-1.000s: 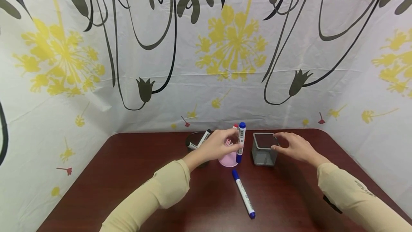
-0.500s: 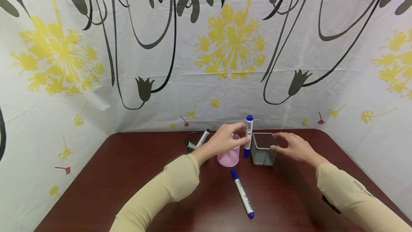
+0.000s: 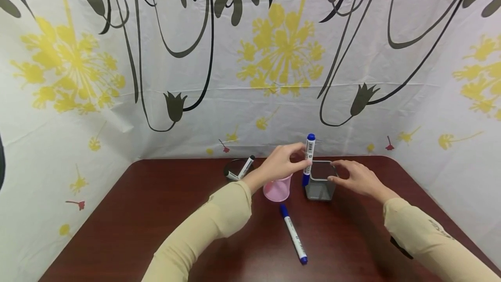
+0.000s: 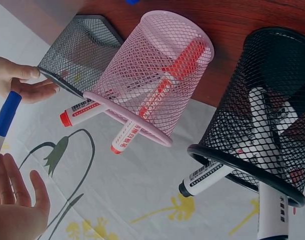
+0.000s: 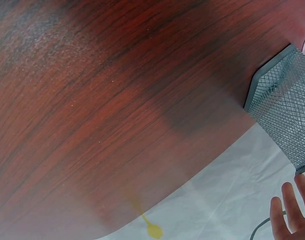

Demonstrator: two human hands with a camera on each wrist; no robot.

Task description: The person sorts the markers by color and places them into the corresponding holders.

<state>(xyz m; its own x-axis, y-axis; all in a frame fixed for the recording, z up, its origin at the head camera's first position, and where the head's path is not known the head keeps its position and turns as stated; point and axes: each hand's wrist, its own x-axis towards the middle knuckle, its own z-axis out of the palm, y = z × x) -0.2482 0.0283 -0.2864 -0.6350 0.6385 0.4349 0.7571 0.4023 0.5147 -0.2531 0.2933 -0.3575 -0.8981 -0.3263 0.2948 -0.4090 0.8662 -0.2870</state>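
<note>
My left hand (image 3: pixel 283 162) pinches a blue-capped whiteboard marker (image 3: pixel 309 153) upright at the left rim of a grey square mesh pen holder (image 3: pixel 320 190). Whether the marker's lower end is over or in front of the opening, I cannot tell. On the holder's right side, the thumb and fingers of my right hand (image 3: pixel 358 179) span the rim, touching its corners. In the right wrist view, fingertips (image 5: pixel 287 192) meet the rim of that holder (image 5: pixel 287 105). The left wrist view shows the marker's blue cap (image 4: pixel 7 112) close to the left hand (image 4: pixel 17 210).
A pink round mesh holder (image 3: pixel 277 190) with red markers (image 4: pixel 126 137) stands left of the grey one. Farther left is a black mesh holder (image 4: pixel 222 125) with black markers (image 4: pixel 207 177), partly behind the left arm. Another blue marker (image 3: pixel 293 234) lies on the table (image 3: pixel 344 247).
My left hand has carried the upright blue marker rightward and up, from in front of the pink holder to the grey holder's left rim. The right hand has stayed at the grey holder.
</note>
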